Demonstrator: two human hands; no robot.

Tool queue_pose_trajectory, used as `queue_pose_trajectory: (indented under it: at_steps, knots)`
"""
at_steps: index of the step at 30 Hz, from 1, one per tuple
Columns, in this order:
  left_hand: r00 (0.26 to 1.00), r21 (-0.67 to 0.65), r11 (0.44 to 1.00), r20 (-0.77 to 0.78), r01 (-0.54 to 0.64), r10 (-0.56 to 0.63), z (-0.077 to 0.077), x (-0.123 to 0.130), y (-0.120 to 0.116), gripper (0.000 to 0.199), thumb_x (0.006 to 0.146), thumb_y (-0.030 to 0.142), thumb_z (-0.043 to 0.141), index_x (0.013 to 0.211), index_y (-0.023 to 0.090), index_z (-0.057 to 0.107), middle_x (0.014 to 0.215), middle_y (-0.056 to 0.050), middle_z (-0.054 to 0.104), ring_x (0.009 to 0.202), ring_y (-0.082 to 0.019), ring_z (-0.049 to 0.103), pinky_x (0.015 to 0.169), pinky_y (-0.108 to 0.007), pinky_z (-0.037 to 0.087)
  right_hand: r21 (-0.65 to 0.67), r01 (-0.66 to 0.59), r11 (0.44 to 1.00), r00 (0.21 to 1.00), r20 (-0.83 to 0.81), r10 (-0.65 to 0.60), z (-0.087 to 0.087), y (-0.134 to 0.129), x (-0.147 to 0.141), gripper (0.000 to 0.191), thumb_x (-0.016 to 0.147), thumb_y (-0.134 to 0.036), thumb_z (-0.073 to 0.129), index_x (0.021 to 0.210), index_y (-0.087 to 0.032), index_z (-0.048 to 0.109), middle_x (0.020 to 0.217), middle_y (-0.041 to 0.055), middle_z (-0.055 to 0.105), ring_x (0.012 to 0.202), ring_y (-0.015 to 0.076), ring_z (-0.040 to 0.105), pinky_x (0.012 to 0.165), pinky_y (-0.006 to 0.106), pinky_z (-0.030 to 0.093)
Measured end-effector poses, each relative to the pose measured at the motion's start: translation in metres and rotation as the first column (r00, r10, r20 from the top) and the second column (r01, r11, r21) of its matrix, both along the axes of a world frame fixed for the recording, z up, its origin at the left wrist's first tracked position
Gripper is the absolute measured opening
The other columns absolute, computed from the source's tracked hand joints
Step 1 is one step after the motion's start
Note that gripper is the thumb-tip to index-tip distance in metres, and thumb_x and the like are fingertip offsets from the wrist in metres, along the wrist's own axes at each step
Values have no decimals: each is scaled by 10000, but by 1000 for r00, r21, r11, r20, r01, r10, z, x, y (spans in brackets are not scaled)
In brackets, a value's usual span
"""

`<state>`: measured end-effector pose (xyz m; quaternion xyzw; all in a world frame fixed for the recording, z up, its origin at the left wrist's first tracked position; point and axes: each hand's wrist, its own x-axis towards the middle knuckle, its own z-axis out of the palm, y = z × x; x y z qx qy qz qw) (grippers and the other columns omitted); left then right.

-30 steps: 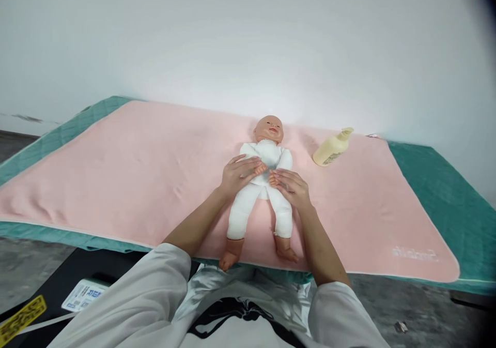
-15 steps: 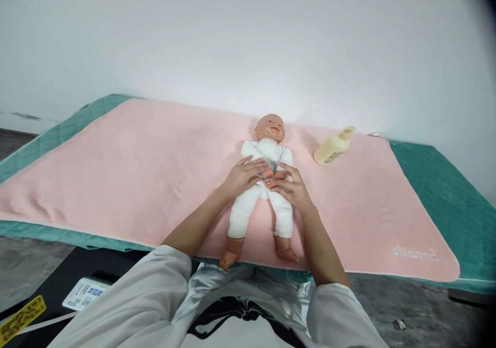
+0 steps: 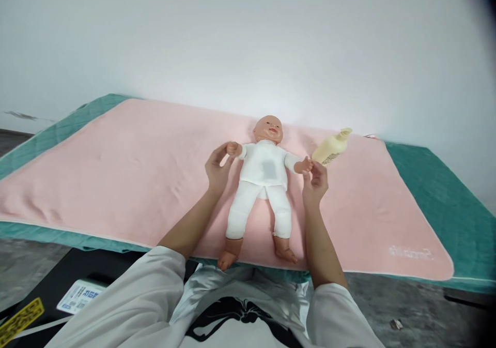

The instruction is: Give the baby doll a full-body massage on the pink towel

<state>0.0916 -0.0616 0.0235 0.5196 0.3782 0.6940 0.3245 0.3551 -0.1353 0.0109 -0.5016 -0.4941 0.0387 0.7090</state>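
A baby doll (image 3: 263, 164) in white clothing lies on its back on the pink mat (image 3: 155, 172), its feet toward me. A grey patch shows on its chest. Both its arms are spread out to the sides. My left hand (image 3: 217, 168) is closed round the doll's hand on the left. On the other side, my right hand (image 3: 316, 181) pinches the doll's other hand between thumb and fingers. Just beyond my right hand a pale yellow pump bottle (image 3: 332, 147) lies tilted on the mat.
The mat lies over a green quilted cover (image 3: 437, 182) on a table against a white wall (image 3: 232, 43). At lower left, a white labelled box (image 3: 79, 296) rests on a black surface. A small object (image 3: 396, 324) is on the grey floor.
My hands have moved apart from the doll's belly, the left one leftward and the right one rightward. The doll's arms went from folded over its middle to spread outward, baring the grey patch.
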Motion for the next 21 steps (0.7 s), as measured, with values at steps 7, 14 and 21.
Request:
queue_pose_trajectory:
  at_steps: [7,14,21]
  knots:
    - [900,-308,951,403,-37,166,-9,-32,35,293,813,275,740,1088,186,690,1187,-94,690,1158,-199,646,1047,-362,504,-74,192,979,904,-375,-205,-6,7,30,432,866,-480,606,1173,-178,586,1271,102,621,1214,215,609,1066,447,492]
    - [855,-522,852,459,38,243,-15,-50,48,139,865,298,701,894,166,669,974,-64,707,927,-137,714,926,-285,562,-279,52,959,775,-595,-215,-21,12,61,391,825,-460,647,1100,-190,580,1248,89,644,1120,181,665,967,374,563]
    - [860,-626,762,468,163,201,-26,-67,65,151,842,308,731,880,179,661,905,-88,721,972,-212,710,925,-374,586,-305,-81,949,619,-761,-192,-25,14,78,221,818,-332,699,908,-158,597,908,38,703,862,141,713,923,357,587]
